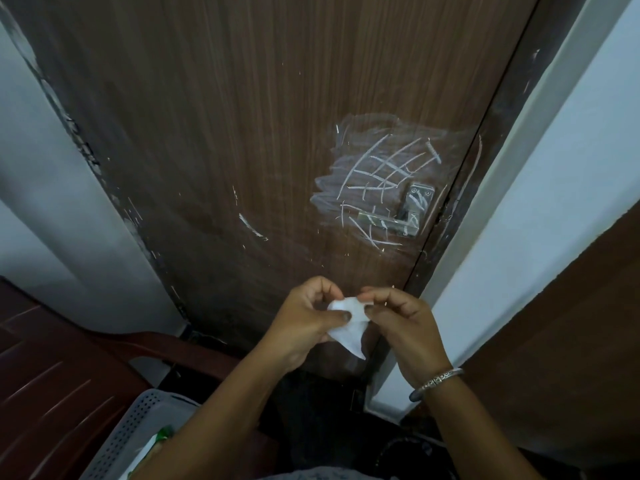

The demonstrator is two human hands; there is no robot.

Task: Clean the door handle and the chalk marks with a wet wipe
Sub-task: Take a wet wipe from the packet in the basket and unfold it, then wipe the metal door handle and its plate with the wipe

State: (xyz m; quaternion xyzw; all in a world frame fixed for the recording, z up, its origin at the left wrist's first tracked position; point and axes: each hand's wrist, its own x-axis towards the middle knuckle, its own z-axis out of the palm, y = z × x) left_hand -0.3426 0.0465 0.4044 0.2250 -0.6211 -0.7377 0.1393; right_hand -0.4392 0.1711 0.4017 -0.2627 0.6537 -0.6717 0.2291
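Wet wipe between both hands

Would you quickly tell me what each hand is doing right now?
Left hand: closed, pinching the wet wipe.
Right hand: closed, pinching the same wet wipe's other edge.

Door face open above hands; chair & basket crowd lower left

Brown plastic chair at left; perforated white basket beside it.
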